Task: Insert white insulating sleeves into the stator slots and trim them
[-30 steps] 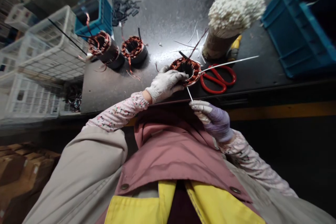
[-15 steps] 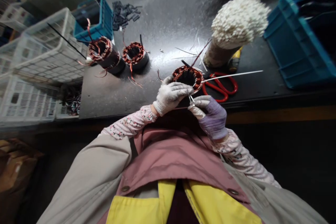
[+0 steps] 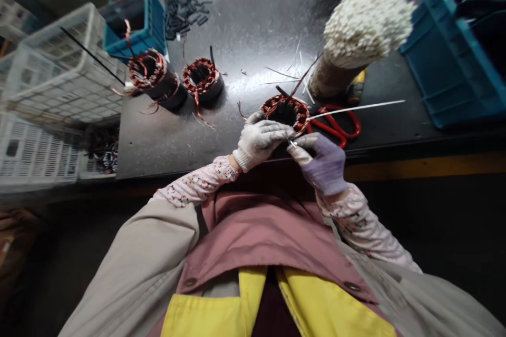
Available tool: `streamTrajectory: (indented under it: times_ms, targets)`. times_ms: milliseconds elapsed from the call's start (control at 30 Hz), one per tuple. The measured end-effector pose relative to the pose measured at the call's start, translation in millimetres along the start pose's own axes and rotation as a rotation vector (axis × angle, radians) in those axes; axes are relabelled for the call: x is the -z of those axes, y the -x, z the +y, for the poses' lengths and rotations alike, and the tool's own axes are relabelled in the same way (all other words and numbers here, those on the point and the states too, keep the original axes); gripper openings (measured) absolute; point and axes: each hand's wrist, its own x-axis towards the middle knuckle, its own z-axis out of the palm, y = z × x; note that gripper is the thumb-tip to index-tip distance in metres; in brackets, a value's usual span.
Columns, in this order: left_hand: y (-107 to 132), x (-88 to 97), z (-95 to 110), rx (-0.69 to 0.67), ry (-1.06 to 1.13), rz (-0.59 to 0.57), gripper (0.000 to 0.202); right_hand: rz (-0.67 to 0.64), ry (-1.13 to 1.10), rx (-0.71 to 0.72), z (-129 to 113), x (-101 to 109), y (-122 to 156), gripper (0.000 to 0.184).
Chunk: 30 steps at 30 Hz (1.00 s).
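A motor stator with copper windings (image 3: 285, 110) stands on the dark bench near its front edge. My left hand (image 3: 261, 138), in a white knit glove, grips the stator's near side with curled fingers. My right hand (image 3: 319, 160), in a purple-backed glove, pinches the end of a white cable tie (image 3: 356, 108) right against the stator's rim. The tie's long tail sticks out to the right over the red scissors (image 3: 336, 125).
Two more wound stators (image 3: 152, 75) (image 3: 201, 79) stand at the left. An upright bundle of white cable ties (image 3: 363, 31) is behind the scissors. Blue crates (image 3: 454, 58) (image 3: 136, 26) sit right and back left, white mesh baskets (image 3: 59, 68) at the left, black small parts (image 3: 185, 10) at the back.
My right hand rose from below the bench edge up to the stator's rim, drawing the short tie end in. My left hand kept its grip on the stator.
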Motion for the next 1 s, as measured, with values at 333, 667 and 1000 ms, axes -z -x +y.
streamTrajectory:
  times_ms: [333, 667, 1000]
  targets:
    - [0, 0.2, 0, 0.006, -0.004, 0.0, 0.031, -0.073, -0.025, -0.014, -6, 6, -1, 0.013]
    - [2, -3.1, 1, 0.017, -0.02, 0.068, 0.03, -0.015, -0.025, 0.052, -9, 8, 7, 0.012]
    - [3, -2.2, 0, 0.023, -0.107, 0.027, 0.033, -0.058, 0.033, -0.03, 3, -8, -2, 0.023]
